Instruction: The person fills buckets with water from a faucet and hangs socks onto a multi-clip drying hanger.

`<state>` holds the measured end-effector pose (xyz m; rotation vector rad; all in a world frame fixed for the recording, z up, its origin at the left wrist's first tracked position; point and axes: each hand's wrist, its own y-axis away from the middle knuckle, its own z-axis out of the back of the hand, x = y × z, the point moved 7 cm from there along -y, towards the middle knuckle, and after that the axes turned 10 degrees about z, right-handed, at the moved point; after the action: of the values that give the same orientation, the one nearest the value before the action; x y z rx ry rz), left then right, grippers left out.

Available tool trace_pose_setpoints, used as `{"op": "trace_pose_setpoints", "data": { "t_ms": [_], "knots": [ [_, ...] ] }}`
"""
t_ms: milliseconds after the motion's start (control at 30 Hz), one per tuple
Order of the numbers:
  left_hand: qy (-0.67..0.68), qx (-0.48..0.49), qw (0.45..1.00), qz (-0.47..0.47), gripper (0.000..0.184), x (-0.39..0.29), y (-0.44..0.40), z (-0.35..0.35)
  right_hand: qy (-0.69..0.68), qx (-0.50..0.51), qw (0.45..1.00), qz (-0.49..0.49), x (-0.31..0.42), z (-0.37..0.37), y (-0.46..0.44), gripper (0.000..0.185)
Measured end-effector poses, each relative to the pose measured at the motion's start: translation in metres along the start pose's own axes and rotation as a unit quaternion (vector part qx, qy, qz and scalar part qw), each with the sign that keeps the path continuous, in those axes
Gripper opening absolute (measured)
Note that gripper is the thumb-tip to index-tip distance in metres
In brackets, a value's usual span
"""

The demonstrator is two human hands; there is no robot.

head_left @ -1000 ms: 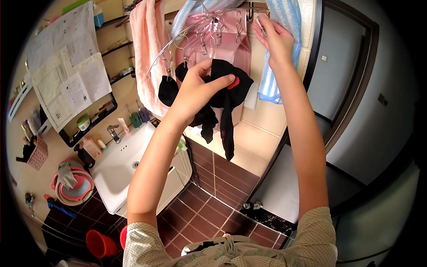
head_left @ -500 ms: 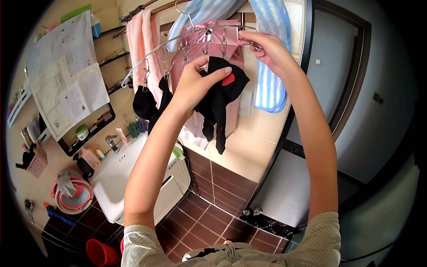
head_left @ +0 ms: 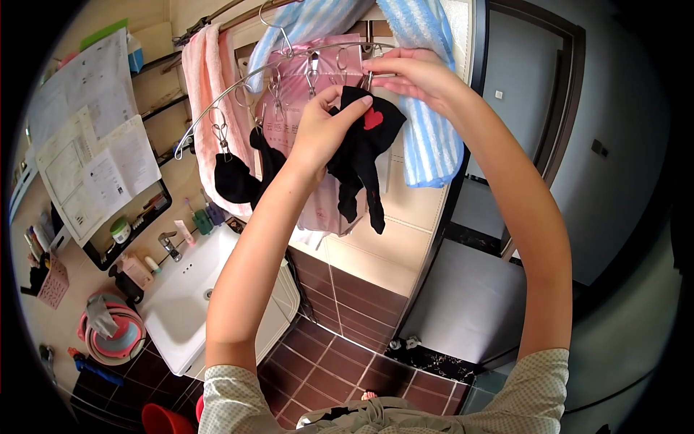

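While the left hand (head_left: 329, 124) pinches black fabric (head_left: 363, 158), the right hand (head_left: 423, 78) grips 1 clip (head_left: 371, 77) near the hanger's (head_left: 290, 53) right end.

Carrying metal clips (head_left: 312, 79) along the curved wire hanger (head_left: 289, 55); dangling black cloth (head_left: 235, 179) down from the leftmost clip (head_left: 223, 136).

Short sleeves (head_left: 531, 383) of pale beige-green fabric carry a fine checked pattern. The shirt front (head_left: 383, 414) bunches in soft folds.
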<state>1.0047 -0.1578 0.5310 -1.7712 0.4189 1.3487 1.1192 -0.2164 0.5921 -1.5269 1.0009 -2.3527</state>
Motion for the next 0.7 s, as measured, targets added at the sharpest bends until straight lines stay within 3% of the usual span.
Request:
{"op": "trace_pose_setpoints", "data": {
  "t_ms": [300, 400, 500, 700],
  "knots": [
    [0.003, -0.043, 0.999, -0.009, 0.019, -0.001, -0.005, 0.013, -0.001, -0.044, 0.998, 0.055, 0.0, 0.009, -0.004, 0.032],
    [0.024, -0.043, 0.999, 0.0, 0.015, -0.002, -0.005, 0.011, -0.01, -0.009, 0.997, 0.07, -0.007, 0.007, -0.008, 0.03],
    [0.045, -0.03, 0.998, -0.013, 0.015, -0.001, -0.007, 0.011, -0.041, -0.053, 0.995, 0.077, -0.009, 0.012, -0.009, 0.025],
    [0.011, -0.031, 0.999, -0.021, 0.015, -0.005, -0.007, 0.005, 0.05, -0.067, 0.993, 0.085, -0.005, 0.014, -0.007, 0.022]
  ]
}}
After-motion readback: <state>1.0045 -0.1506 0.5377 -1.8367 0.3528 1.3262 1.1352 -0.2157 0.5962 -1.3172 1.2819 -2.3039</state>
